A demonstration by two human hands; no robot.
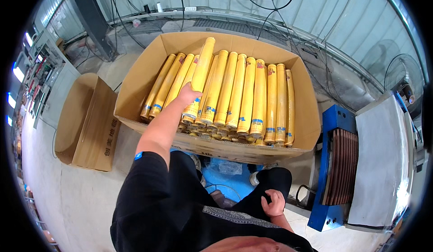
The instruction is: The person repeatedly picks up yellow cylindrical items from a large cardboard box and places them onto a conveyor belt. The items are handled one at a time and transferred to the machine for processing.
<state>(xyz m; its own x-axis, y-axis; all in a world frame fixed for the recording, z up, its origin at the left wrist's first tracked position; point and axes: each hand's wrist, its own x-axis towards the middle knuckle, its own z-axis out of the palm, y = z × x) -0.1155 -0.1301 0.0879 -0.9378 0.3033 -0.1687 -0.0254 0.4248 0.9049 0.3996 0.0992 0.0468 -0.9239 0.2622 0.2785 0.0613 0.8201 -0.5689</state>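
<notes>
My left hand (189,95) is closed round a yellow wrapped roll (204,67), its thumb across the front. That roll slants upward and stands higher than the ones around it. More yellow rolls (234,94) lie side by side in a large cardboard box (234,151), with further layers beneath. The rolls have blue marks near their near ends. Close to my right knee, my right hand (273,203) hangs open and holds nothing, with its fingers a little apart.
Left of the large box stands a second cardboard box (97,139) with a dark inside. At the right is a machine with a blue frame (331,116) and brown slats. Behind, black cables (270,8) hang along a corrugated wall. A blue sheet (225,175) lies between my legs.
</notes>
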